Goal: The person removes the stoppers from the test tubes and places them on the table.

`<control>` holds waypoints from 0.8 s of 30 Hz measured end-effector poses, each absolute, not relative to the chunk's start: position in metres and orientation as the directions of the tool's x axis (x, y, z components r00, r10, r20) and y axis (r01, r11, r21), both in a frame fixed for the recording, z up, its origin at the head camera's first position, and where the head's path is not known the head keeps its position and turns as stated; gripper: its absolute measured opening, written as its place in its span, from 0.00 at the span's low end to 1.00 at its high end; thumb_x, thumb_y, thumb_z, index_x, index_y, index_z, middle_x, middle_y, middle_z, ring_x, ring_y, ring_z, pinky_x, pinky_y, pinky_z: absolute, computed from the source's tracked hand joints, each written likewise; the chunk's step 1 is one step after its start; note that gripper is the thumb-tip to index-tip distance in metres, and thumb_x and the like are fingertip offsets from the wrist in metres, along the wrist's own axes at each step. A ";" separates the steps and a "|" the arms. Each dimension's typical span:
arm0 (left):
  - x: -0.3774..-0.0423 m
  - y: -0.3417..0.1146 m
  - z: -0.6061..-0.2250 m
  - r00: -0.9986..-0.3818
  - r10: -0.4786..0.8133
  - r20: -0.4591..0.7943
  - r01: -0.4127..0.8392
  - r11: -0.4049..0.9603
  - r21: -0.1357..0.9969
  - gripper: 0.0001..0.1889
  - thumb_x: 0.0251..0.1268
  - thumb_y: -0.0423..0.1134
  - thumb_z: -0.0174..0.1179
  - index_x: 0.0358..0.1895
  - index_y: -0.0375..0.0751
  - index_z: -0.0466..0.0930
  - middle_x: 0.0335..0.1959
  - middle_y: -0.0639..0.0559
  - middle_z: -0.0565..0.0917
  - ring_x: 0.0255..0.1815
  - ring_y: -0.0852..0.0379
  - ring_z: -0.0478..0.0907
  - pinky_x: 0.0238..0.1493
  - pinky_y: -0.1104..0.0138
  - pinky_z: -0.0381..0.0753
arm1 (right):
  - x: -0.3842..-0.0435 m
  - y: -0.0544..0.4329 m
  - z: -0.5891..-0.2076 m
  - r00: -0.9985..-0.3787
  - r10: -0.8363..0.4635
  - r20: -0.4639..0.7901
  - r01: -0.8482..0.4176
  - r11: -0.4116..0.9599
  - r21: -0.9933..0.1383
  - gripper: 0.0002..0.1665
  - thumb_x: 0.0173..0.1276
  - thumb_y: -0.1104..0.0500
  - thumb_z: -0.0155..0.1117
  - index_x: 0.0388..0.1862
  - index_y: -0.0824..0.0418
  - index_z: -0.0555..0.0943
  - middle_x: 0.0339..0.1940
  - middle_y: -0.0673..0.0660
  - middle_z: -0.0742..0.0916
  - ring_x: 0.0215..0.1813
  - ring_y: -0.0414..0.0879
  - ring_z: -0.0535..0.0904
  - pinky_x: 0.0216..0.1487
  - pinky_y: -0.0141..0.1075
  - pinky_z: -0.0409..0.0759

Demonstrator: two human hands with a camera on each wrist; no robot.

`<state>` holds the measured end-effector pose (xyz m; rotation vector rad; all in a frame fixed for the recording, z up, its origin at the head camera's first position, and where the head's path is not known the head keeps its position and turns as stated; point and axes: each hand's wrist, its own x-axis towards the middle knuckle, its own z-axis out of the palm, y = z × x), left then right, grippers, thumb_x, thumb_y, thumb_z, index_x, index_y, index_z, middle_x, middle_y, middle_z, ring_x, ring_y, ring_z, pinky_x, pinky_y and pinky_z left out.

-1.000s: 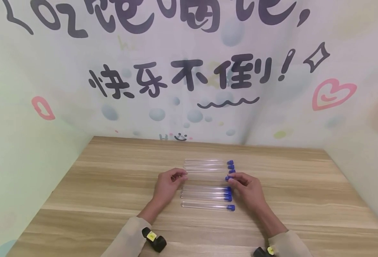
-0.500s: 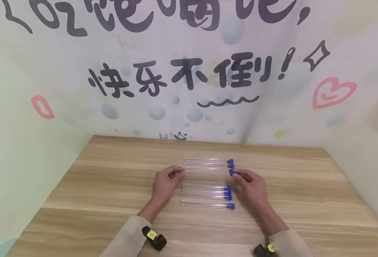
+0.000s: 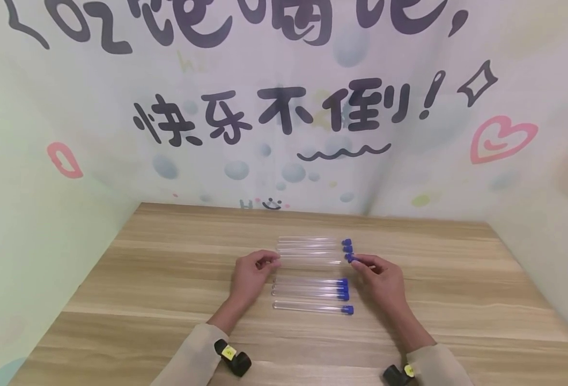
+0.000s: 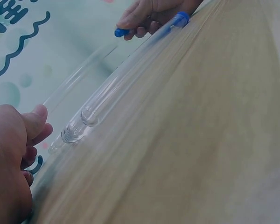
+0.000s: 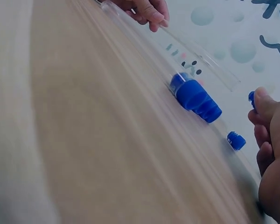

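In the head view my left hand (image 3: 255, 273) pinches the left end of a clear test tube (image 3: 315, 262), whose right end has no cap on it. The left wrist view shows this tube (image 4: 79, 74) raised off the table. My right hand (image 3: 382, 281) pinches a small blue cap (image 5: 252, 99) between thumb and fingers, a short gap from the tube's bare end. Beyond lie several uncapped tubes (image 3: 308, 245), with loose blue caps (image 3: 347, 243) right of them. On the near side lie capped tubes (image 3: 308, 289), a single one (image 3: 308, 307) nearest me.
The wood-grain table (image 3: 168, 300) stretches to both sides of the tubes. A printed cloth wall (image 3: 206, 182) rises behind its far edge. Black wrist cameras (image 3: 235, 360) sit at both cuffs.
My right hand has drawn the blue cap away from the test tube's end, slightly right and farther from me. My left hand stays nearly in place, still pinching the tube.
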<state>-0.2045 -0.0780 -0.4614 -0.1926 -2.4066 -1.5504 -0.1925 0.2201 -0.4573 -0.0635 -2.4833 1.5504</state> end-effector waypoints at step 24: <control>-0.212 -0.069 -0.469 -0.964 0.007 0.266 0.239 0.460 0.855 0.06 0.54 0.38 0.70 0.36 0.48 0.87 0.28 0.61 0.84 0.29 0.61 0.75 0.31 0.68 0.75 | -0.198 0.223 -0.464 -0.970 0.107 0.220 -0.104 0.636 -0.765 0.13 0.58 0.54 0.73 0.42 0.56 0.87 0.36 0.51 0.88 0.38 0.44 0.80 0.37 0.29 0.75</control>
